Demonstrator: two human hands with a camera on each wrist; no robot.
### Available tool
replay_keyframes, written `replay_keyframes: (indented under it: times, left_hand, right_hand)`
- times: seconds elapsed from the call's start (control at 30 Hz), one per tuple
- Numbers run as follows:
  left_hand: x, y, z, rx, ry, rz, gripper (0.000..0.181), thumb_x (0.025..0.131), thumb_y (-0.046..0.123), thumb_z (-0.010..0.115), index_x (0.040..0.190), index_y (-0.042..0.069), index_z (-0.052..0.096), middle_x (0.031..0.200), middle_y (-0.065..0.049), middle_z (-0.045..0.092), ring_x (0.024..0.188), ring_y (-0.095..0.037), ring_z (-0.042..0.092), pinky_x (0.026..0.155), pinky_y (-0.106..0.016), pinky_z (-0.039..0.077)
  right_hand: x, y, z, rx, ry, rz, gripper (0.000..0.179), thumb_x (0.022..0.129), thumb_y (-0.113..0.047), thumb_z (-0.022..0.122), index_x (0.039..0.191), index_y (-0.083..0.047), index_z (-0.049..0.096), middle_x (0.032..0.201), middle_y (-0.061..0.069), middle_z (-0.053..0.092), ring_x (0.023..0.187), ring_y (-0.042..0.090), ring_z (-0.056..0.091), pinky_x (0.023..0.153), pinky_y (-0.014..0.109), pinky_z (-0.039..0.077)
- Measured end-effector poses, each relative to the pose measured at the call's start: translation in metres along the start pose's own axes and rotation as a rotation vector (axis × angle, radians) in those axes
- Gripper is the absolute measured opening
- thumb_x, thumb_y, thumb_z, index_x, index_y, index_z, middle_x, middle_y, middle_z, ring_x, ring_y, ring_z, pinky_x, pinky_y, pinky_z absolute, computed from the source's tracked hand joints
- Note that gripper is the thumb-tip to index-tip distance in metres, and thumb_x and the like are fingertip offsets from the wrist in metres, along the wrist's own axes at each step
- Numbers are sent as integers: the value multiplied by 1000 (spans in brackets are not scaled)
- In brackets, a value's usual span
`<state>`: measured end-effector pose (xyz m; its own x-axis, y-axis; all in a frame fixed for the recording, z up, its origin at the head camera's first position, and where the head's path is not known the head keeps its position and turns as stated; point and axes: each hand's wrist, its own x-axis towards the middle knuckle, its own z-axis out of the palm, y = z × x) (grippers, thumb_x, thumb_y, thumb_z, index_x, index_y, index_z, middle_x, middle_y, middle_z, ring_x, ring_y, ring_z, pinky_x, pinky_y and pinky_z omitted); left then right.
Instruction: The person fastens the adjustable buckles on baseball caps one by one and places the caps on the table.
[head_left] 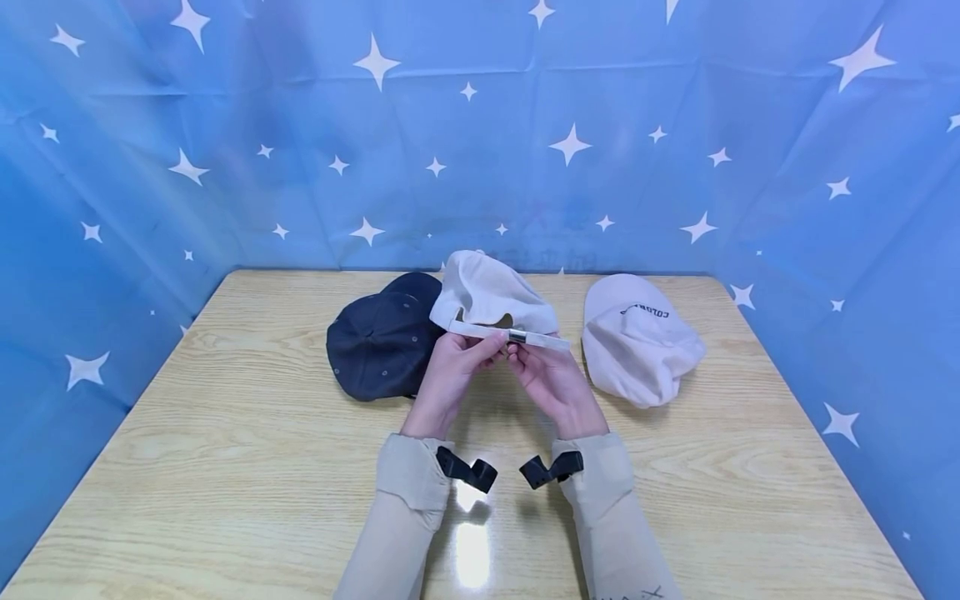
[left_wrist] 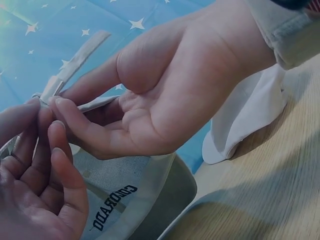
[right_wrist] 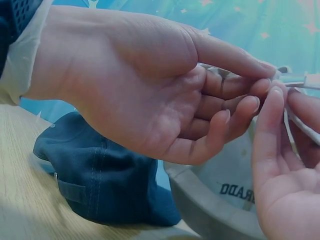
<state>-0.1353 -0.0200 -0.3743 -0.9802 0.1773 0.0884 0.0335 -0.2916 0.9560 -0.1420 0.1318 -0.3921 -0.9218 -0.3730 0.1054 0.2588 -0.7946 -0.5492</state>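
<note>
A pale cap is held up above the middle of the table, its back opening facing the head camera. Across that opening runs a strap with a small metal buckle. My left hand pinches the strap just left of the buckle. From the other side my right hand pinches it by the buckle, and the strap's end sticks out over that hand. In the left wrist view the fingertips of both hands meet at the strap, partly covering the buckle. Dark COLORADO lettering shows on the cap below.
A dark navy cap lies to the left on the wooden table. On the right rests another pale cap with dark lettering. A blue star-patterned cloth hangs behind the table and along both sides.
</note>
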Motion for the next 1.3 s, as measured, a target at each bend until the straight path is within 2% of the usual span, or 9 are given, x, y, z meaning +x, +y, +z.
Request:
replay_keyframes:
  times: [0.1, 0.13, 0.23, 0.33, 0.37, 0.57, 0.9, 1.3]
  left_hand:
    - [0, -1, 1, -5, -6, 3, 26, 78, 27, 69, 94, 8, 61, 77, -1, 61, 70, -16, 54, 61, -25, 42]
    - [7, -14, -2, -17, -16, 16, 26, 78, 28, 69, 95, 9, 61, 78, 0, 61, 69, -15, 54, 61, -24, 41]
    - [7, -15, -2, -42, -29, 6, 31, 79, 32, 68, 98, 9, 59, 81, -1, 60, 71, -16, 55, 61, -24, 42]
    - [7, -15, -3, -99, -19, -23, 34, 80, 32, 67, 100, 6, 58, 82, -4, 60, 72, -17, 57, 62, -26, 43]
    - [0, -2, 0, -112, -5, -47, 35, 79, 32, 67, 100, 5, 57, 82, -6, 60, 72, -19, 57, 63, -27, 44]
    - [2, -1, -3, -199, 19, -60, 28, 81, 27, 66, 95, 4, 57, 83, -10, 59, 68, -18, 55, 63, -28, 42]
    - [2, -5, -5, -144, 9, -24, 28, 80, 26, 67, 95, 3, 61, 82, -9, 60, 73, -21, 55, 62, -26, 44]
    - [1, -2, -5, -130, 10, -15, 26, 80, 25, 67, 93, 3, 62, 84, -14, 59, 72, -22, 54, 61, -25, 44]
  right_hand:
    - [-1, 0, -1, 8, 7, -1, 15, 90, 4, 44, 98, 3, 56, 93, 13, 59, 79, 16, 59, 72, 21, 48]
    - [-1, 0, -1, 13, 9, -2, 15, 91, 4, 43, 98, 4, 56, 93, 13, 59, 78, 16, 59, 72, 21, 48]
    - [-1, 0, -1, 31, 16, -7, 17, 92, 4, 40, 100, 4, 55, 94, 14, 58, 78, 16, 59, 72, 22, 48]
    - [-1, -2, -1, 53, 14, -13, 18, 93, 4, 38, 101, 3, 53, 94, 13, 57, 76, 16, 58, 70, 22, 48]
    - [-2, -2, -1, 61, 11, -16, 18, 93, 4, 37, 101, 3, 52, 94, 13, 57, 76, 16, 58, 70, 22, 48]
    - [-2, -4, -1, 87, -8, -22, 18, 94, 5, 34, 101, 2, 51, 91, 11, 54, 76, 17, 57, 70, 23, 48]
    - [-3, -4, -2, 103, 26, -18, 16, 93, 4, 37, 102, 1, 50, 91, 10, 54, 75, 17, 57, 69, 22, 48]
    - [-2, -2, -2, 103, -4, -8, 18, 93, 4, 38, 103, 0, 51, 91, 9, 56, 76, 15, 58, 70, 20, 47]
